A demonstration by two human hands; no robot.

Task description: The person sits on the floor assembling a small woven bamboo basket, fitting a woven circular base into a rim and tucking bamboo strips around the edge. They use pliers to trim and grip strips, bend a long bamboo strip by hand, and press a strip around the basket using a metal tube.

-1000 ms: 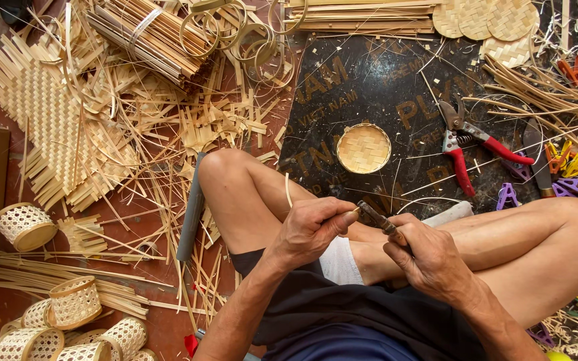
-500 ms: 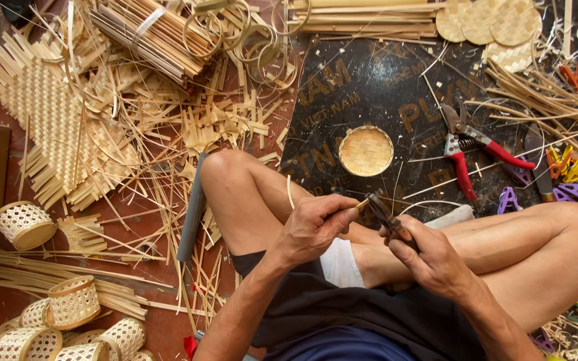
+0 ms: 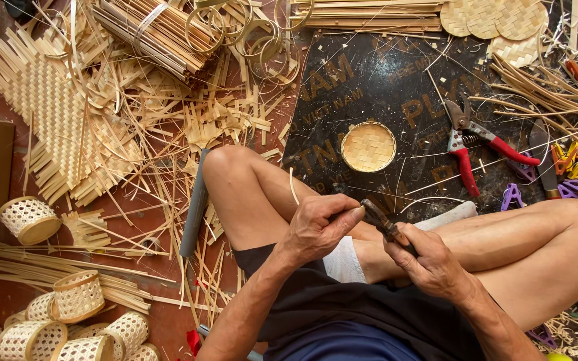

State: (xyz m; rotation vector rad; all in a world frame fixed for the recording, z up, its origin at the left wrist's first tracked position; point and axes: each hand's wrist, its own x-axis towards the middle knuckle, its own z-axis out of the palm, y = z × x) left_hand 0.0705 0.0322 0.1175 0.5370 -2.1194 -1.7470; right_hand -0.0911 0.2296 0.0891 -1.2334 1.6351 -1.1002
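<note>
- Far left floor: finished small woven baskets [image 3: 78, 296] in a cluster, one more basket [image 3: 28, 220] apart above them — several pieces look done.
- Upper left: flat woven mat [image 3: 48, 113] with loose ends, bundle of bamboo strips [image 3: 148, 33] and bamboo rings [image 3: 249, 33] — raw stock left over.
- Floor strewn with strip offcuts [image 3: 222, 120].
- Left hand [image 3: 316, 227]: grip closed around a thin bamboo sliver [image 3: 292, 187] over the lap, thumb pressed near the blade; sliver mostly hidden in the fist.
- Right hand [image 3: 426, 261]: grip closed tight on the handle of a dark knife [image 3: 377, 217], blade pointing toward left hand, just touching it.
- Judgement: strip is mid-shaving, not yet woven in.
- Centre: round woven disc [image 3: 368, 146] on dark board [image 3: 382, 80], looks like a base or lid, no walls on it.
- Right: red-handled pruners [image 3: 476, 144] lying unused; coloured clips [image 3: 573, 170]; more woven discs [image 3: 496, 20] top right.
</note>
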